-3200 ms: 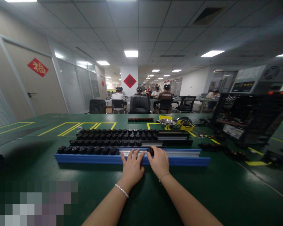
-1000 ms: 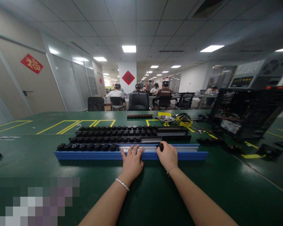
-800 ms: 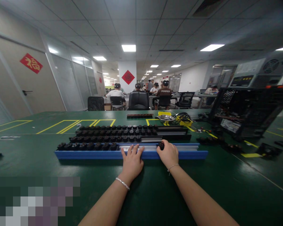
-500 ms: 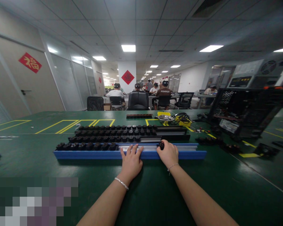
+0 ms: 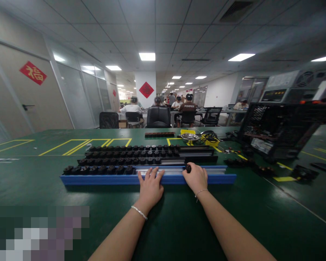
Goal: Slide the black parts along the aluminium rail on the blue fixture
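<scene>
Green tabletop [image 5: 170, 224]: right hand [image 5: 197, 177] pinches black part [image 5: 188, 168] at blue rail [image 5: 103, 179], right of splayed left hand [image 5: 151, 188]; shirt [image 5: 188, 107] reads "PUMPKIN".

One blue rail [image 5: 174, 179], two bracelets [image 5: 139, 212] [image 5: 201, 191], one metal bowl [image 5: 189, 138].

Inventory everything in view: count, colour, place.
Blue rail: one, blue, nearest row.
Black rails: at least two, black, behind blue rail.
Small parts: many, black, along the rails.
Strip: one, dark, far table edge.
Bowl: one, silver, far table edge.
Cables: several, black, beside bowl.
Computer case: one, black, table's right.
Table: one, green, beneath rails.
Tape lines: several, yellow, on table.
Chairs: at least four, black, beyond table.
People: several, white or brown tops, beyond table.
Signs: several, red, background.
Left hand: one, bare, on blue rail.
Right hand: one, bare, holding black part.
</scene>
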